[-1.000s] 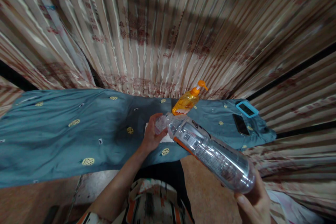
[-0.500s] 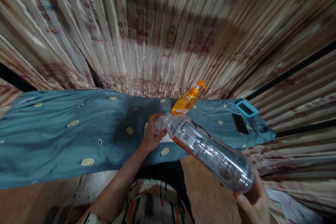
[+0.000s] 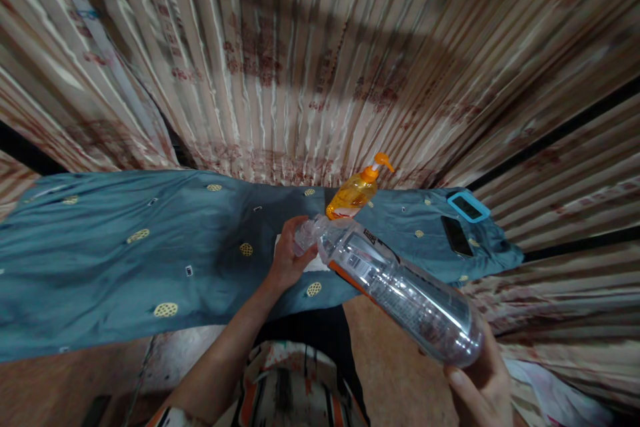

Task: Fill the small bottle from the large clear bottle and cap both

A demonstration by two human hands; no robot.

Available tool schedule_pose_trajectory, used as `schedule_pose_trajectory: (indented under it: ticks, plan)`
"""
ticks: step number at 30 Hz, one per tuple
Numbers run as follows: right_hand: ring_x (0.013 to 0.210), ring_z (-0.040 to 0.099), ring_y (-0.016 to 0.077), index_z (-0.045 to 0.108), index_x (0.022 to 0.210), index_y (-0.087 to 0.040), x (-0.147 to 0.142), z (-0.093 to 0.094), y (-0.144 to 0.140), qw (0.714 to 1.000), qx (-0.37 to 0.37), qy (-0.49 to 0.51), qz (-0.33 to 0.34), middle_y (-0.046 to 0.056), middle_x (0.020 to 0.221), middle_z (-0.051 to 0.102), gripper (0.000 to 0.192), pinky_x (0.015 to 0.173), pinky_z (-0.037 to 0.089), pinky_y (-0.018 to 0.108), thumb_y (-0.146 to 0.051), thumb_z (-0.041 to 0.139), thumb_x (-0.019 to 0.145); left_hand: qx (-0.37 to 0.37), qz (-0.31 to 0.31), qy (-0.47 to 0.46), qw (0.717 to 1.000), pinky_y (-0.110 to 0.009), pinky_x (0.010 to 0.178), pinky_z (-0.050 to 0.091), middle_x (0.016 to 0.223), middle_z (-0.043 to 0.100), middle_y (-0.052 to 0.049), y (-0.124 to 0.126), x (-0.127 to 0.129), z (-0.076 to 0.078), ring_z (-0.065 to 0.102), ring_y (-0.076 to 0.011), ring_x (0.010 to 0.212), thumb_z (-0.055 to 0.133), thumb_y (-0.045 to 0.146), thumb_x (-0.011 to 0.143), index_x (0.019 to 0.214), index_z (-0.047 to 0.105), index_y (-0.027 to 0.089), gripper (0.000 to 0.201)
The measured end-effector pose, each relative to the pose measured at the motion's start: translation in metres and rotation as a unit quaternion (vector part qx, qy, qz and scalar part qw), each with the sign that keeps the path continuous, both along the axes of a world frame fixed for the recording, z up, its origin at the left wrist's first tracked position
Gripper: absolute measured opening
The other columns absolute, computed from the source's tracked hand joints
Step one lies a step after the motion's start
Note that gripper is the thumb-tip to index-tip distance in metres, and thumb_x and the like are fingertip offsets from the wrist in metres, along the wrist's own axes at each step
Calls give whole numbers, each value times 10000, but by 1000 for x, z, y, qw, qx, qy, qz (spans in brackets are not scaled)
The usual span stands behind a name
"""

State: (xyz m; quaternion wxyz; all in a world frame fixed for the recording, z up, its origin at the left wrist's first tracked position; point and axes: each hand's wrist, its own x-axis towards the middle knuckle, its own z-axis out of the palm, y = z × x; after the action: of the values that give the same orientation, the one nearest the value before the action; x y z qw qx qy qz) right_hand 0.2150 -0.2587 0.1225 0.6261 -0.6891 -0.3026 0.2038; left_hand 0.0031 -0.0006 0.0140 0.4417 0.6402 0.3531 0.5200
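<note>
Teal-clothed table (image 3: 125, 267): left hand (image 3: 289, 255) grips the neck of the clear plastic bottle (image 3: 400, 290), right hand (image 3: 483, 387) cups its base; orange pump bottle (image 3: 356, 192) behind.

No text can be read; print on the bottle (image 3: 395, 283) label and the far curtain (image 3: 310, 73) seems too blurred.
</note>
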Motion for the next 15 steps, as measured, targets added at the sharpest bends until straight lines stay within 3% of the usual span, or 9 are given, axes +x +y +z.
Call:
schedule_pose_trajectory:
  ticks: [15]
  plan:
    - [1519, 525, 457, 580, 1526, -247, -2, 1, 0, 1000, -3, -2, 3, 169, 1568, 653, 935, 1120, 496, 516, -646, 923, 753, -10, 2, -2, 1000, -517, 1123, 542, 1365, 697, -131, 0, 0, 2, 687, -332, 1253, 823, 559, 860, 1383, 600, 240, 652]
